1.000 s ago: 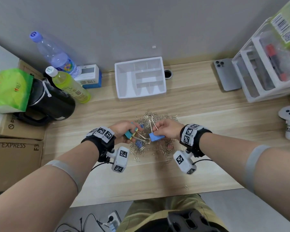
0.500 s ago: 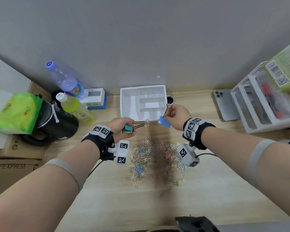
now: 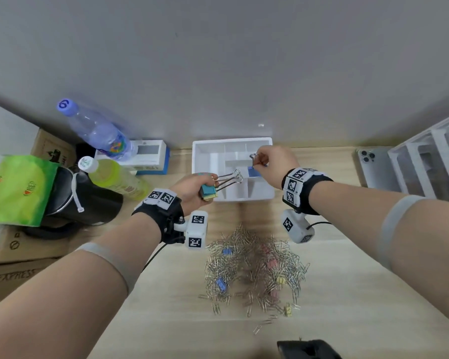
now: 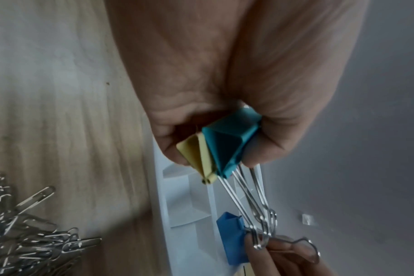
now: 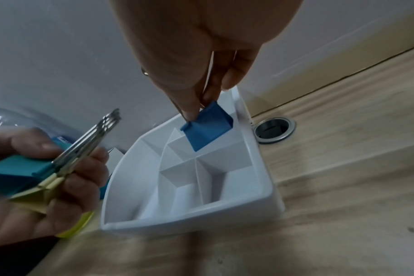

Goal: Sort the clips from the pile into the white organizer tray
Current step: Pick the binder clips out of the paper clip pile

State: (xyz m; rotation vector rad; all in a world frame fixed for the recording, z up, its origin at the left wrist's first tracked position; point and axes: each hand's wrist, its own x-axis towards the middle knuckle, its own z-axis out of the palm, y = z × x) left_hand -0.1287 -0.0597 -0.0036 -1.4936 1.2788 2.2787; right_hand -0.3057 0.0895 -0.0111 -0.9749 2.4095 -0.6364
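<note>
Right hand (image 3: 275,161): I pinch the blue binder clip (image 5: 207,128) by its wire handles, thumb and fingers closed on them, so the body hangs below my fingertips.
Blue clip and tray: it hangs over the white organizer tray (image 3: 268,196), above the compartments on the tray's right side; which exact cell lies under it I cannot tell. It looks clear of the dividers, not resting on them.
Blue clip axis: roughly vertical, handles up in my fingers, the folded blue body pointing down into the tray.
Left hand (image 3: 195,190): I clench a teal binder clip (image 4: 229,142) and a yellow binder clip (image 4: 197,156) together by their bodies.
Left clips axis: their wire handles stick out to my right and slightly away from me, over the tray's left front corner, near the blue clip but apart from it.
Nearer hand: the right is already above the tray; I judge a straight drop is all that remains.
Pile (image 3: 254,270): paper clips and small binder clips lie on the desk (image 3: 360,294), nearer me than the tray, behind both hands.
</note>
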